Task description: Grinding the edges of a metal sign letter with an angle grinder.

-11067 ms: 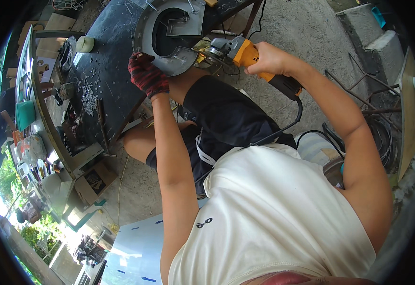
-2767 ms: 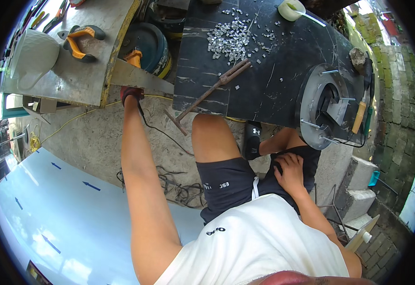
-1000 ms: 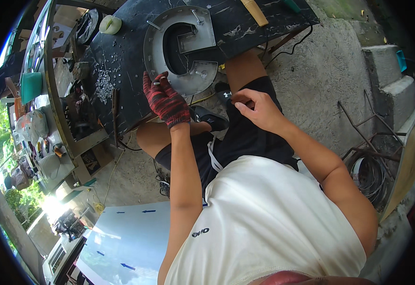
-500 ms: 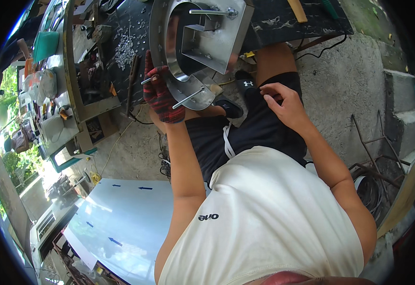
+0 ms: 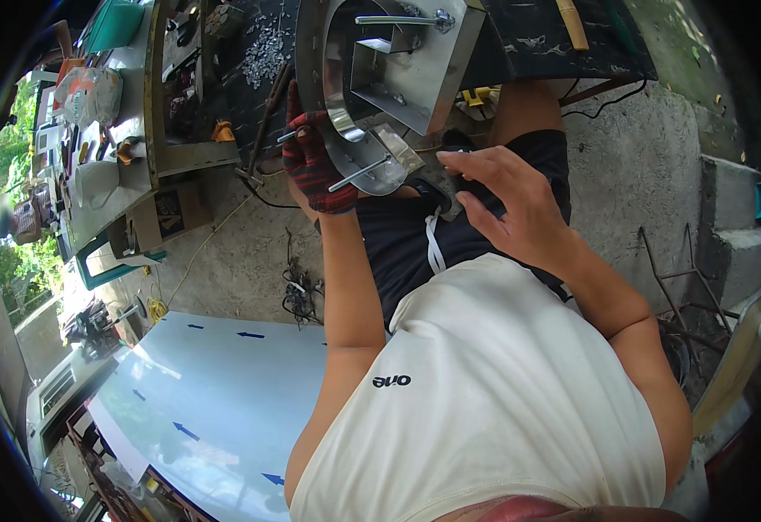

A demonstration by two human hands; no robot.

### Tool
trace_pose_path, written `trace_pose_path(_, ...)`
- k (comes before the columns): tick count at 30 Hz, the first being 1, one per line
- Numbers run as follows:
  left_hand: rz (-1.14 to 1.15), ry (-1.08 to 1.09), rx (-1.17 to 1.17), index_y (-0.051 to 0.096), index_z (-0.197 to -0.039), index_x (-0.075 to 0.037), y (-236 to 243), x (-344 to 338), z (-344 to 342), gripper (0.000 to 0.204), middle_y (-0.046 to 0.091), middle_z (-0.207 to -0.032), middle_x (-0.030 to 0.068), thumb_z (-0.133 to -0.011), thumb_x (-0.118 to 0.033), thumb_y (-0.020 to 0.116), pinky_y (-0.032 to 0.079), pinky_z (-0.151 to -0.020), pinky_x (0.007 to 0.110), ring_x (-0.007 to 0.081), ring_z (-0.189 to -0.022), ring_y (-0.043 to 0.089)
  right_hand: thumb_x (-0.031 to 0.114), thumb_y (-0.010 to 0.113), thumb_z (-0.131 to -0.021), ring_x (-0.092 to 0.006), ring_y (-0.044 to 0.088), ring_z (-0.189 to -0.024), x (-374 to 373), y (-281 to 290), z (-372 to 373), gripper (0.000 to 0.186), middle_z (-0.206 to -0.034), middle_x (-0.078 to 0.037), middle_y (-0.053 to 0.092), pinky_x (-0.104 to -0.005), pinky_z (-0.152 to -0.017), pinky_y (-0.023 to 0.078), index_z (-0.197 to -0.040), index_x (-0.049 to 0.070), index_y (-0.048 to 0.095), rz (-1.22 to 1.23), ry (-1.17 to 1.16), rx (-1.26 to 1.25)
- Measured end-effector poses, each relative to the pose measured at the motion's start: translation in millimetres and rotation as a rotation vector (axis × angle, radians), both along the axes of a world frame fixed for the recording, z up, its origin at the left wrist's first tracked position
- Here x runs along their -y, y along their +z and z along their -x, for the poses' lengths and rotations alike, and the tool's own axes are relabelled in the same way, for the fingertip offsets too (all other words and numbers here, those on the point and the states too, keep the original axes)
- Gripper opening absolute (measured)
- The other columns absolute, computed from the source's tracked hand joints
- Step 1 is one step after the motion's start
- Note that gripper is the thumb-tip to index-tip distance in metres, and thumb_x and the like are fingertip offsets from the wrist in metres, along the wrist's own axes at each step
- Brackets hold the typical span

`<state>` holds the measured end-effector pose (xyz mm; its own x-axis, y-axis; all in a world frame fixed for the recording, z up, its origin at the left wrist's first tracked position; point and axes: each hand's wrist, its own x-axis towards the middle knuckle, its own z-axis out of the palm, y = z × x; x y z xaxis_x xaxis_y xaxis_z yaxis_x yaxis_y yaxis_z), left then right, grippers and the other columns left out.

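A curved sheet-metal piece [image 5: 445, 74] with a boxy inner part rests on the black table's near edge and juts over it. Metal rods stand out of it: one near the top [image 5: 402, 20] and another near the rounded lower end [image 5: 358, 174]. My left hand [image 5: 319, 174], in a red and black glove, grips the lower left rim, with its index finger stretched along the edge. By the lower end sits a small rectangular metal block [image 5: 398, 150]. My bare right hand [image 5: 524, 209] hovers over my lap, right of that block, thumb and fingers apart, holding nothing.
Shiny metal scraps [image 5: 267, 52] lie scattered on the black marbled table [image 5: 533, 56], with a wooden strip [image 5: 573, 26] farther right. A cluttered workbench [image 5: 128, 165] stands left. Low at left lies a pale sheet with blue arrows [image 5: 224, 383]. Cables [image 5: 298, 291] lie on the floor.
My right hand has lifted off my thigh and moved left toward the metal piece, its fingers spreading. My left hand keeps its grip. The whole view has shifted slightly.
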<state>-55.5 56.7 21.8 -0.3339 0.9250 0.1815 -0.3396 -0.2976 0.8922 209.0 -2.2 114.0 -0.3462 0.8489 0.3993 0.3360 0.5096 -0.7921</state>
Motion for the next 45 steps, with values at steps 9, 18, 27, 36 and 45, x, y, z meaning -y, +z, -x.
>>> trace_pose_path(9, -0.028, 0.093, -0.111, 0.066, -0.121, 0.001, 14.0, 12.3, 7.9, 0.042, 0.056, -0.146, 0.008, -0.103, -0.037, 0.06, 0.047, -0.089, 0.027, 0.0112, -0.105, 0.059, -0.002, 0.071, -0.079, -0.0251, 0.064, -0.084, -3.4, 9.9, 17.5, 0.056, -0.096, -0.008, 0.066, -0.0347, -0.072, 0.055, -0.132, 0.014, 0.063, -0.021, 0.107, 0.12)
trace_pose_path(18, -0.02, 0.127, -0.078, 0.063, -0.127, 0.002, 12.2, 20.9, 25.3, 0.044, 0.059, -0.141, 0.0093, -0.102, -0.034, 0.06, 0.044, -0.094, 0.026, 0.0113, -0.108, 0.059, 0.0, 0.065, -0.088, -0.0152, 0.067, -0.079, 12.2, 0.9, -10.4, 0.032, -0.094, -0.007, 0.068, -0.0284, -0.074, 0.054, -0.119, 0.007, 0.065, 0.23, -0.203, 0.033)
trace_pose_path(27, -0.09, 0.286, -0.179, 0.067, -0.097, -0.001, 27.3, 29.3, 38.5, 0.027, 0.047, -0.152, 0.0159, -0.102, -0.027, 0.059, 0.05, -0.098, 0.036, 0.0255, -0.123, 0.058, -0.003, 0.066, -0.086, -0.0161, 0.066, -0.081, 4.5, 1.8, 18.8, 0.037, -0.098, -0.007, 0.066, -0.0287, -0.075, 0.054, -0.122, 0.007, 0.064, 0.215, -0.019, 0.059)
trace_pose_path(36, -0.204, 0.556, -0.726, 0.068, -0.089, -0.006, 67.8, 42.4, 45.7, 0.016, 0.047, -0.149, 0.0198, -0.097, -0.008, 0.054, 0.056, -0.095, 0.04, 0.0339, -0.129, 0.054, -0.008, 0.064, -0.085, -0.0139, 0.064, -0.084, -6.4, -0.7, 32.5, 0.044, -0.101, -0.006, 0.067, -0.0271, -0.077, 0.051, -0.126, 0.007, 0.064, 0.243, 0.029, 0.046)
trace_pose_path(45, -0.28, 0.568, -0.831, 0.061, -0.095, -0.003, 67.4, 47.3, 55.8, 0.009, 0.046, -0.15, 0.019, -0.099, -0.009, 0.055, 0.059, -0.086, 0.037, 0.0284, -0.104, 0.067, -0.009, 0.065, -0.083, -0.0141, 0.064, -0.085, -5.8, -2.3, 39.3, 0.047, -0.102, -0.006, 0.066, -0.0278, -0.077, 0.051, -0.127, 0.007, 0.064, 0.263, 0.052, 0.049)
